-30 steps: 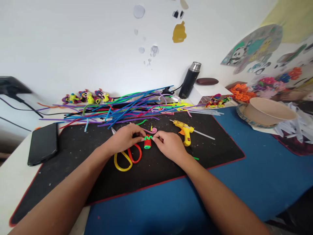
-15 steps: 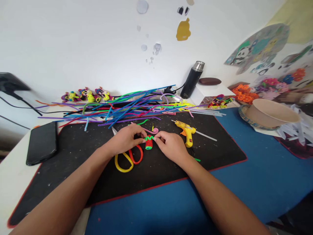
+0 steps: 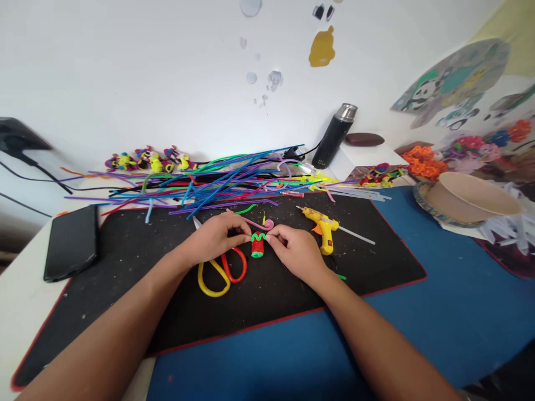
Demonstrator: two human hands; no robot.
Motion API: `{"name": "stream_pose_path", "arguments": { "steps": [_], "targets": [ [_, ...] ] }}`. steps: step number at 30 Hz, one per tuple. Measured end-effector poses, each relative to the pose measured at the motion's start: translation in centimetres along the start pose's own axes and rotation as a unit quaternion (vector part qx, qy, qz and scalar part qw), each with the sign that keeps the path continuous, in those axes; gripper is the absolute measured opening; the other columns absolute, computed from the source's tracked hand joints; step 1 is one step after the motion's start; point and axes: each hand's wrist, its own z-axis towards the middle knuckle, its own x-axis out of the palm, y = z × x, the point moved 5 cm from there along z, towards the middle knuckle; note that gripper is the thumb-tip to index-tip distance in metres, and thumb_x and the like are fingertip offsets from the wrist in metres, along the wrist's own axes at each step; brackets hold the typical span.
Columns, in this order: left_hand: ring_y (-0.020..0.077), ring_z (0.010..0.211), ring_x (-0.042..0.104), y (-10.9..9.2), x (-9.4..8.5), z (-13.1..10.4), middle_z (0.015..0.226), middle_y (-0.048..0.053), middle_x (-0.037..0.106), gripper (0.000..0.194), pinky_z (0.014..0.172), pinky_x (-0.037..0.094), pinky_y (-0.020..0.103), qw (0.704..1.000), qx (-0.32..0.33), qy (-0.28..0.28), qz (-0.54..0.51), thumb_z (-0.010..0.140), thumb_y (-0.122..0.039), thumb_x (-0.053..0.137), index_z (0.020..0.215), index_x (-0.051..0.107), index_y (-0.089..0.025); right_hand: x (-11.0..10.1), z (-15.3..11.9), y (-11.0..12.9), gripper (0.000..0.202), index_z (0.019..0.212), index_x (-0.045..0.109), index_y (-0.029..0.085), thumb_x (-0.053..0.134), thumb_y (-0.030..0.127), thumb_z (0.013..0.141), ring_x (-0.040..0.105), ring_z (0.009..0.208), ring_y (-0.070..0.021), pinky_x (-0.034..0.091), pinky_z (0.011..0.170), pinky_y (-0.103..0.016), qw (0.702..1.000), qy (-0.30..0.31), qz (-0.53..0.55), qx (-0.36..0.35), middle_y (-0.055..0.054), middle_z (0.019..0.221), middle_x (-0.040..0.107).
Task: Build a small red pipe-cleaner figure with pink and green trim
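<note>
A wavy green pipe cleaner (image 3: pixel 258 237) is pinched at its left end by my left hand (image 3: pixel 219 236) and at its right end by my right hand (image 3: pixel 295 248). Just beneath it lies a red cylinder of coiled pipe cleaner (image 3: pixel 258 248) with a green end; whether the two touch I cannot tell. A pink piece with a spiral curl (image 3: pixel 268 224) rests just beyond. Scissors with one yellow and one red handle (image 3: pixel 214 278) lie partly under my left hand. Right of my right hand sits a yellow glue gun (image 3: pixel 325 228) with a glue stick in its back.
A heap of loose pipe cleaners (image 3: pixel 221 184) stretches along the wall, with small colourful figures (image 3: pixel 150 160) at its left. A black phone (image 3: pixel 71 243) lies at the left. A black flask (image 3: pixel 334 136), a white box (image 3: pixel 370 159) and a bowl (image 3: pixel 476 195) stand at the back right.
The view has shifted slightly, so most things sit a little further right. The green wavy pipe cleaner looks slightly higher on the red cylinder, with more red showing below it.
</note>
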Motion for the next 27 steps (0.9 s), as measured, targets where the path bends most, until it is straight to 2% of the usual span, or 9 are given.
{"name": "stream_pose_path", "arguments": {
  "steps": [8,15,21,25,27],
  "targets": [
    [0.0192,0.086,0.067,0.1,-0.2,0.0,0.093,0.001,0.074,0.018,0.081,0.050,0.031,0.999,-0.022,0.003,-0.032,0.096,-0.036,0.062,0.092,0.072,-0.022,0.2,0.1,0.1,0.017,0.094,0.077,0.025,0.062,0.031,0.099,0.061,0.063,-0.0155,0.031,0.061,-0.028,1.000,0.008,-0.018,0.007,0.003,0.073,0.073],
    [0.0213,0.092,0.065,-0.2,0.2,0.0,0.093,0.003,0.073,0.017,0.085,0.049,0.034,1.000,0.001,-0.007,0.004,0.097,-0.033,0.059,0.089,0.070,-0.023,0.1,0.1,0.2,0.016,0.093,0.076,0.026,0.062,0.030,0.099,0.064,0.067,-0.0158,0.033,0.063,-0.028,0.999,0.030,-0.014,0.013,0.003,0.077,0.075],
    [0.0215,0.094,0.064,-0.4,0.3,-0.1,0.094,0.003,0.072,0.016,0.089,0.048,0.036,1.000,0.022,-0.018,0.007,0.099,-0.031,0.060,0.090,0.070,-0.023,0.1,0.0,0.2,0.016,0.094,0.075,0.025,0.061,0.029,0.100,0.063,0.064,-0.0160,0.033,0.062,-0.028,0.999,0.029,-0.027,0.014,0.002,0.072,0.072],
    [0.0217,0.094,0.065,-1.2,0.2,-0.2,0.101,0.004,0.073,0.015,0.086,0.050,0.036,0.999,0.015,-0.029,-0.007,0.099,-0.035,0.063,0.104,0.071,-0.024,0.1,0.0,0.1,0.015,0.095,0.075,0.025,0.061,0.029,0.099,0.062,0.062,-0.0153,0.033,0.061,-0.028,0.999,0.037,-0.032,0.020,0.003,0.070,0.071],
    [0.0242,0.103,0.066,-1.9,0.4,-0.2,0.111,0.006,0.073,0.021,0.093,0.051,0.039,0.999,0.036,-0.027,0.007,0.097,-0.040,0.067,0.113,0.071,-0.025,0.2,0.0,0.2,0.015,0.095,0.075,0.025,0.061,0.029,0.100,0.062,0.061,-0.0150,0.033,0.061,-0.028,0.998,0.041,-0.033,0.017,0.003,0.069,0.071]
  ]
}}
